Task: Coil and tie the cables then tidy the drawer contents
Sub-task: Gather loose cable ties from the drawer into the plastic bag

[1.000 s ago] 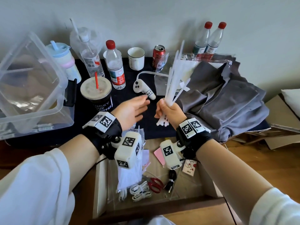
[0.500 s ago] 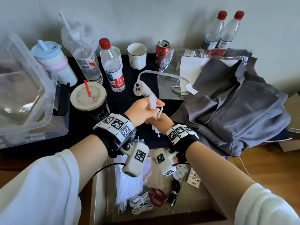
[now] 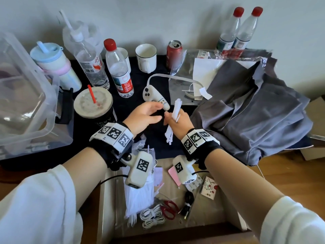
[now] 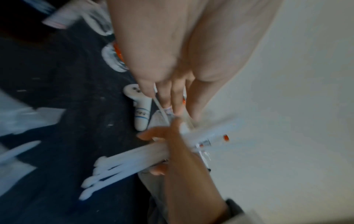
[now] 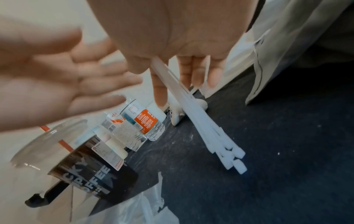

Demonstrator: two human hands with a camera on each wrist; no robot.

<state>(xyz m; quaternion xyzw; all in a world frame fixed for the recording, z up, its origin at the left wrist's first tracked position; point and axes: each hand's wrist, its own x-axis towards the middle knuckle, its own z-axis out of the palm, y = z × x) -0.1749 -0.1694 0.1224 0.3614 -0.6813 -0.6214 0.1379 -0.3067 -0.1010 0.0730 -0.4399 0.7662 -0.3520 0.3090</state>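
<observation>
My right hand (image 3: 173,118) grips a bundle of white cable ties (image 3: 176,110) over the dark table mat, and the tie heads hang below the fist (image 3: 169,136). The right wrist view shows the ties (image 5: 201,115) running out from under my thumb. My left hand (image 3: 159,111) is open just left of the bundle, its fingers spread (image 5: 67,72) and holding nothing. Below my wrists the drawer (image 3: 105,208) is pulled out. It holds coiled white cables (image 3: 151,217), a black cable (image 3: 189,203), red scissors (image 3: 169,208) and a bag of cable ties (image 3: 139,196).
A white controller (image 3: 153,95) lies just beyond my hands. A lidded coffee cup (image 3: 93,104), water bottles (image 3: 119,71), a mug (image 3: 146,57) and a can (image 3: 174,53) stand behind it. At the left is a clear plastic box (image 3: 22,95); grey clothes (image 3: 255,111) are piled on the right.
My right hand has lowered the tie bundle from upright and high to near the table. My left hand touched the bundle half a second ago and has since come off it, open.
</observation>
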